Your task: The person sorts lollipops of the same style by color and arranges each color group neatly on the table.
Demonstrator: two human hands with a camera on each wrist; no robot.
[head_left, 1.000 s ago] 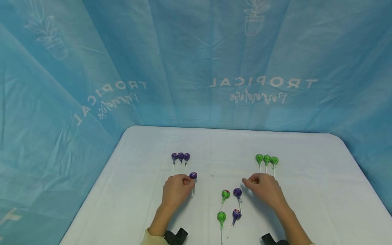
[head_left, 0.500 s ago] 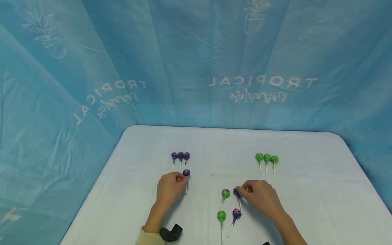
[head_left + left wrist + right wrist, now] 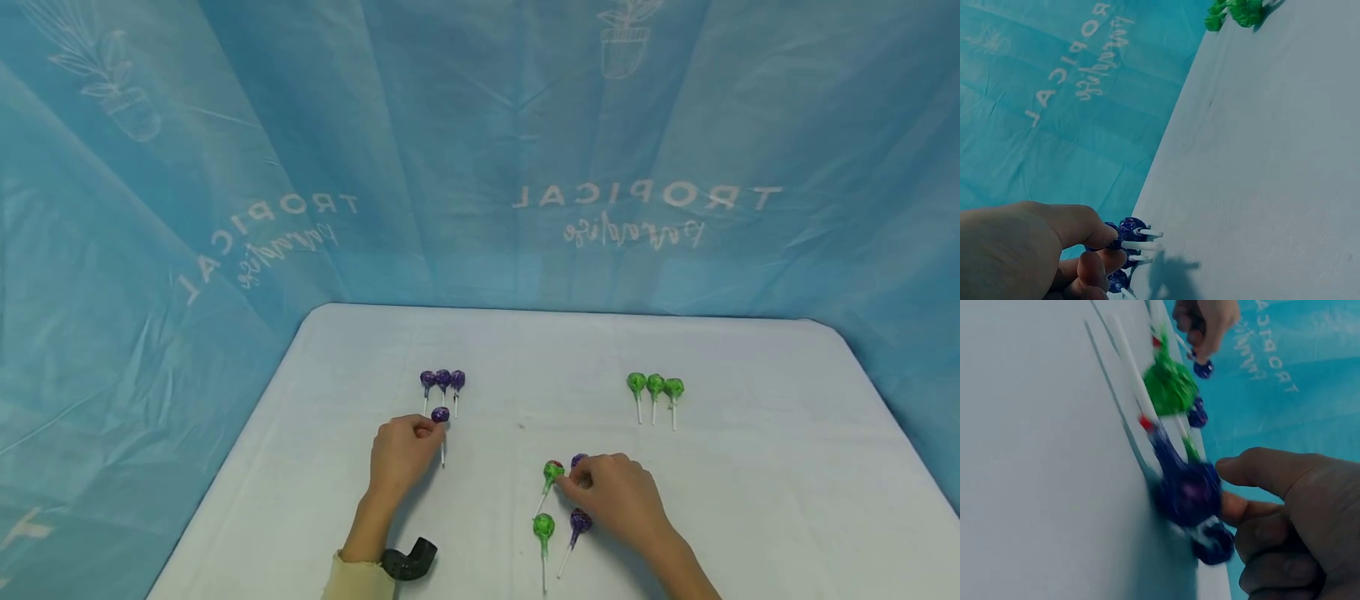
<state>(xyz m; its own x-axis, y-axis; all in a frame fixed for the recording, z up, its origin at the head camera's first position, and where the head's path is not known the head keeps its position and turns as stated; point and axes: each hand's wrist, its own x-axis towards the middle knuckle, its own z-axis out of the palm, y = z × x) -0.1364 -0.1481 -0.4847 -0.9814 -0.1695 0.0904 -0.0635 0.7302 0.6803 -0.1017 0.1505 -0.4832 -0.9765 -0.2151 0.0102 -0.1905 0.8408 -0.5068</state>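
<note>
My left hand pinches a purple-wrapped lollipop between thumb and finger. It is held just in front of a row of three purple lollipops, its white stick pointing toward me. Over the loose lollipops at centre front, my right hand has its thumb and index finger apart, the other fingers curled. They partly cover one purple lollipop, close beside a green lollipop. In the right wrist view, a nearer purple lollipop overlaps the fingertips, blurred.
A second loose green lollipop and a purple lollipop lie nearer me. Three green lollipops form a row at the back right. Blue printed curtains hang behind and left of the white table. A black strap piece sits at my left wrist.
My left hand has carried its purple lollipop left and slightly away from me, toward the purple row. My right hand has moved from beside the green row, left and nearer, over the loose lollipops.
</note>
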